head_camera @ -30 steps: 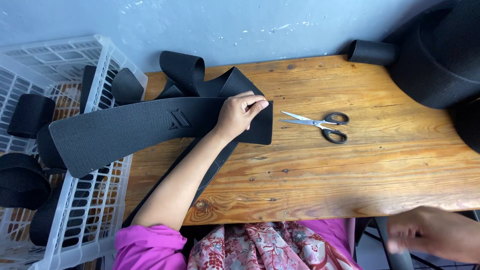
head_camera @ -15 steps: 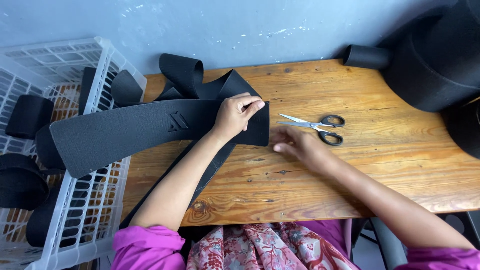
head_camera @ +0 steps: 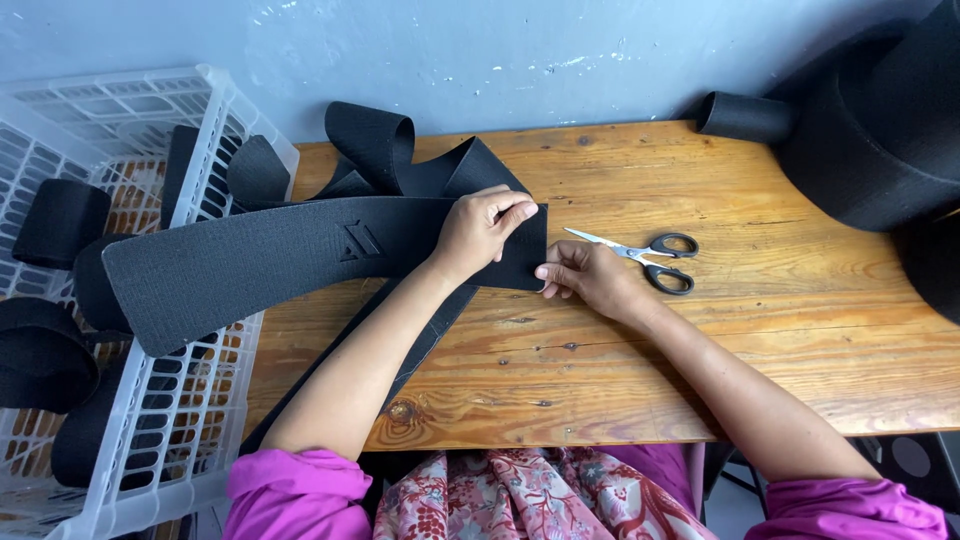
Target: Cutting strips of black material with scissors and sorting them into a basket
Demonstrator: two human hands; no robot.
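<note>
1. Pressing the black strap (head_camera: 300, 265) flat, the left hand (head_camera: 480, 232) lies on its end, fingers curled over, left of the scissors (head_camera: 640, 255).
2. The right hand (head_camera: 585, 280) pinches the strap's lower corner, fingers narrow, just beside the scissors.

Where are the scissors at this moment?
In the head view the scissors lie open on the wooden table, right of centre, just beyond the right hand and clear of the black strap.
</note>
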